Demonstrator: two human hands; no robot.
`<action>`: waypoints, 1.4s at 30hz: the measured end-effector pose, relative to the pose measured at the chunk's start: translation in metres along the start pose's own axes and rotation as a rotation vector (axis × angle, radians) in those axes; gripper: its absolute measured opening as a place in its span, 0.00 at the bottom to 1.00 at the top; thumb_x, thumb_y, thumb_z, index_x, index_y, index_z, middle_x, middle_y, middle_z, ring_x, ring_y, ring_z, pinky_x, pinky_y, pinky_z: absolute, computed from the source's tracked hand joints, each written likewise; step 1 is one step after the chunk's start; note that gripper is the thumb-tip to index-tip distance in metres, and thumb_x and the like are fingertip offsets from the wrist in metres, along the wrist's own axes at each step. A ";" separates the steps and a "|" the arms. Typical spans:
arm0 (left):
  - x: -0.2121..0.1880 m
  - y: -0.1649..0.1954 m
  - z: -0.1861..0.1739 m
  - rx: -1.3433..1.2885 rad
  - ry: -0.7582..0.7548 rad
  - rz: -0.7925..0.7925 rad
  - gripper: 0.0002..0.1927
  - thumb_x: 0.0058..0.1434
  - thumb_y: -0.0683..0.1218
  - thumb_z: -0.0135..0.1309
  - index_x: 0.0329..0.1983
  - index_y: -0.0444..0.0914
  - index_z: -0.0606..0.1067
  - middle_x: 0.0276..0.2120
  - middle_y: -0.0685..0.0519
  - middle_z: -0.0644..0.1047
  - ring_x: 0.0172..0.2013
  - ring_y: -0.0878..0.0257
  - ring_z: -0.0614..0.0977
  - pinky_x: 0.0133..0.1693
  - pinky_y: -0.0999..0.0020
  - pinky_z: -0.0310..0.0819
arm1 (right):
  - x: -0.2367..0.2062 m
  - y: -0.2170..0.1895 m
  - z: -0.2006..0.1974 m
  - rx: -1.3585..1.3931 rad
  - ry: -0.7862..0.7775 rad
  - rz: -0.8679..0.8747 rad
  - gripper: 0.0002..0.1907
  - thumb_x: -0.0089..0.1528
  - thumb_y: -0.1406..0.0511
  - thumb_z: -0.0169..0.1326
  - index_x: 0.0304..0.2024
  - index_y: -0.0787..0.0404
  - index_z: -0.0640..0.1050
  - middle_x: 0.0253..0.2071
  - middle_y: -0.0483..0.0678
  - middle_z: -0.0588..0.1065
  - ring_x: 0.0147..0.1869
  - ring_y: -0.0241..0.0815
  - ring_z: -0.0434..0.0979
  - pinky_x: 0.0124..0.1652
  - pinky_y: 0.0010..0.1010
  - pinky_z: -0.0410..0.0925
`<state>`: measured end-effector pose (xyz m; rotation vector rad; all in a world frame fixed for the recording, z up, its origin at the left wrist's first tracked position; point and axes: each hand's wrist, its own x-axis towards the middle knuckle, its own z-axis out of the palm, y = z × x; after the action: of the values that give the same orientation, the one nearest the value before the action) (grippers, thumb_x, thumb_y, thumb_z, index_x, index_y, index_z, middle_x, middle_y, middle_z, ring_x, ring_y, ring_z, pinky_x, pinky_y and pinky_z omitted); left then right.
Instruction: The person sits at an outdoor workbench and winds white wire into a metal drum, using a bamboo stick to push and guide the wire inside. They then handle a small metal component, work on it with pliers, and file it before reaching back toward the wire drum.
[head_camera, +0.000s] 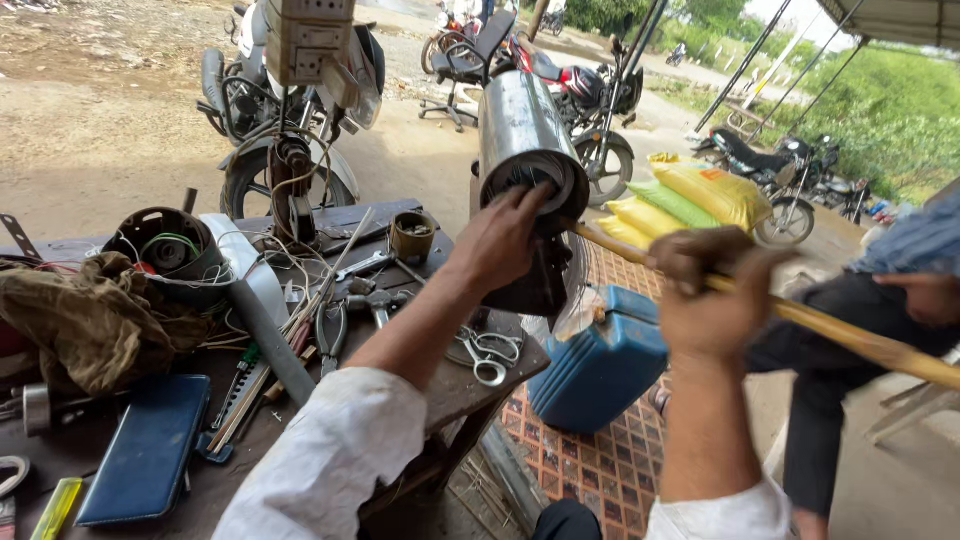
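Note:
A shiny metal cylinder (515, 125) with a dark round opening stands tilted at the right end of the workbench (440, 385). My left hand (500, 240) presses against the rim of that opening, fingers curled on it. My right hand (712, 290) is closed round a long yellowish wooden stick (860, 340), whose far end reaches to the cylinder's opening beside my left hand. The stick runs down to the lower right, out of frame. Both my forearms wear white sleeves.
The workbench holds scissors (487, 355), pliers (331, 335), a wire coil (165, 250), a brown rag (90, 320) and a dark blue case (150, 450). A blue jerrycan (600, 365) stands on the floor below. Another person's knee (850, 310) sits at right. Motorcycles (770, 170) are parked beyond.

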<state>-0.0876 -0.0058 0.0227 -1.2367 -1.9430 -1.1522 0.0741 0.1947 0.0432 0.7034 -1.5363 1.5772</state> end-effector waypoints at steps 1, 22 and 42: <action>-0.007 -0.001 -0.002 -0.054 0.081 0.048 0.38 0.55 0.44 0.63 0.69 0.35 0.65 0.59 0.36 0.72 0.58 0.38 0.74 0.58 0.48 0.72 | -0.012 -0.018 -0.013 0.045 0.047 0.008 0.41 0.72 0.36 0.37 0.36 0.66 0.77 0.16 0.44 0.58 0.24 0.39 0.55 0.33 0.34 0.54; -0.083 -0.014 0.012 0.058 -0.031 -0.282 0.40 0.59 0.50 0.63 0.72 0.39 0.60 0.65 0.35 0.66 0.62 0.37 0.72 0.56 0.47 0.73 | -0.155 -0.043 -0.088 0.065 0.198 0.096 0.47 0.75 0.33 0.31 0.34 0.67 0.77 0.16 0.40 0.52 0.26 0.36 0.51 0.35 0.34 0.53; -0.096 -0.030 0.034 -0.309 -0.059 -0.586 0.44 0.62 0.44 0.55 0.79 0.44 0.50 0.60 0.41 0.77 0.36 0.57 0.86 0.39 0.65 0.84 | -0.221 0.002 -0.126 0.005 0.413 0.447 0.37 0.73 0.40 0.39 0.37 0.65 0.80 0.17 0.40 0.57 0.24 0.36 0.55 0.34 0.36 0.58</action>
<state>-0.0748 -0.0235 -0.0815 -0.8608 -2.3160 -1.7754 0.2053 0.2824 -0.1558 0.0150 -1.4314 1.9056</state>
